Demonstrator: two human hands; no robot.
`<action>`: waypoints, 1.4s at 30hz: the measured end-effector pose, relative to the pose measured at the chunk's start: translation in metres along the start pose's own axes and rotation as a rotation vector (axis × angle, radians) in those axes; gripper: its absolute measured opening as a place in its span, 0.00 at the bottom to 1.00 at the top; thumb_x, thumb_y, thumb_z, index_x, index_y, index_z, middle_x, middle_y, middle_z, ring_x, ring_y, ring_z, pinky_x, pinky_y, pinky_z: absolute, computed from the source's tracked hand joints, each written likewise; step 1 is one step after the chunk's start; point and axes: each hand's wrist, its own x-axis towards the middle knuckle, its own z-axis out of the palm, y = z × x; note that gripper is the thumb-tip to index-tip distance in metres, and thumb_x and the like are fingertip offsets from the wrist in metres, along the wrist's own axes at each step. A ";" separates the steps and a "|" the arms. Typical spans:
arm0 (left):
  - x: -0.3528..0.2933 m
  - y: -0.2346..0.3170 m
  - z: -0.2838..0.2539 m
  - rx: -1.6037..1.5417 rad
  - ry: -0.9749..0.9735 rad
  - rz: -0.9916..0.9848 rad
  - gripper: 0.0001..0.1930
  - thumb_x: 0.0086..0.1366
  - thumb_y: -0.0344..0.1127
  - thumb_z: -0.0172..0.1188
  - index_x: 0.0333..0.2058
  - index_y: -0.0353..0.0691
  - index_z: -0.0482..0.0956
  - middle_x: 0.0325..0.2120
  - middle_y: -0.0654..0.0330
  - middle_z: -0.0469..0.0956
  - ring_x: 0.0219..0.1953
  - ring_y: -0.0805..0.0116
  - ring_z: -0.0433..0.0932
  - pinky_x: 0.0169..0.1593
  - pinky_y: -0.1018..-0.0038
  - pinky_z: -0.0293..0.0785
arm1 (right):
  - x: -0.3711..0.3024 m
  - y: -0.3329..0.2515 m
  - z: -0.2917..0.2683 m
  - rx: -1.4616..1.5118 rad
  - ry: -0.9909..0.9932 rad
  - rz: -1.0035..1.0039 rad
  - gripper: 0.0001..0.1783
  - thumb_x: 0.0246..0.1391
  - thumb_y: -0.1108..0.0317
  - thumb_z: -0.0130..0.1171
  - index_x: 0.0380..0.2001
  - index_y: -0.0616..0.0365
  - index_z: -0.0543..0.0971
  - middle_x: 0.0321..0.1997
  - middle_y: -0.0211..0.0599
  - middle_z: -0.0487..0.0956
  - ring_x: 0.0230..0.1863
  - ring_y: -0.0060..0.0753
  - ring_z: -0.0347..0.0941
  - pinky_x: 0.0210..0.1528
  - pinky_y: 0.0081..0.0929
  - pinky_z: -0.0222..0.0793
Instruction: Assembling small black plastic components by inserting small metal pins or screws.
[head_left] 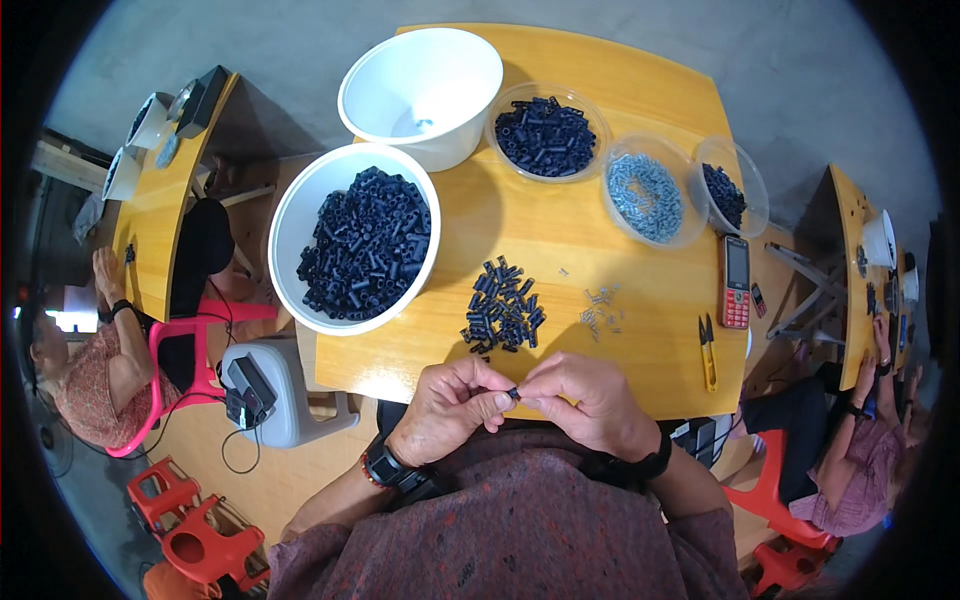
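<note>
At the table's near edge my left hand [455, 408] pinches a small black plastic piece [514, 393] between thumb and fingertips. My right hand [585, 400] meets it there, thumb and forefinger pressed together at the piece's right side; what they hold is too small to make out. Just beyond my hands lies a loose pile of short black plastic tubes [502, 308]. To the right of that pile, small silvery screws [601, 313] are scattered on the yellow wooden table [430, 345].
A white tub [425, 255] of black tubes stands left, another white tub [385, 90] behind it. Clear bowls hold black tubes [545, 138], silvery screws [645, 198] and small black parts [724, 195]. A red phone [736, 282] and yellow-handled snips [708, 355] lie right. People sit at side tables.
</note>
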 end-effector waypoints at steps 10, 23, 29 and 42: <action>-0.007 0.000 -0.002 0.091 0.005 -0.062 0.04 0.68 0.25 0.63 0.39 0.31 0.80 0.31 0.58 0.83 0.27 0.77 0.78 0.32 0.79 0.78 | -0.001 0.000 -0.001 -0.017 -0.138 0.035 0.08 0.53 0.82 0.65 0.36 0.60 0.83 0.35 0.38 0.83 0.35 0.36 0.82 0.36 0.27 0.76; -0.015 0.008 -0.027 -0.108 0.557 0.214 0.03 0.67 0.27 0.61 0.37 0.36 0.77 0.28 0.58 0.81 0.22 0.75 0.76 0.28 0.78 0.74 | 0.028 -0.001 0.026 -0.452 -0.034 -0.043 0.10 0.53 0.79 0.65 0.40 0.59 0.83 0.33 0.39 0.77 0.31 0.40 0.78 0.32 0.32 0.73; -0.015 0.008 -0.029 -0.107 0.534 0.212 0.04 0.67 0.27 0.62 0.38 0.35 0.77 0.29 0.57 0.81 0.23 0.75 0.76 0.29 0.78 0.74 | 0.034 0.004 0.033 -0.625 -0.107 -0.139 0.07 0.52 0.78 0.62 0.36 0.61 0.81 0.32 0.40 0.76 0.30 0.43 0.78 0.30 0.36 0.74; -0.012 0.011 -0.018 -0.200 0.176 0.056 0.06 0.70 0.28 0.61 0.43 0.33 0.78 0.32 0.59 0.82 0.29 0.77 0.77 0.35 0.80 0.77 | 0.025 -0.012 0.016 -0.069 0.001 -0.052 0.07 0.57 0.81 0.61 0.38 0.62 0.77 0.37 0.42 0.76 0.35 0.38 0.77 0.36 0.29 0.72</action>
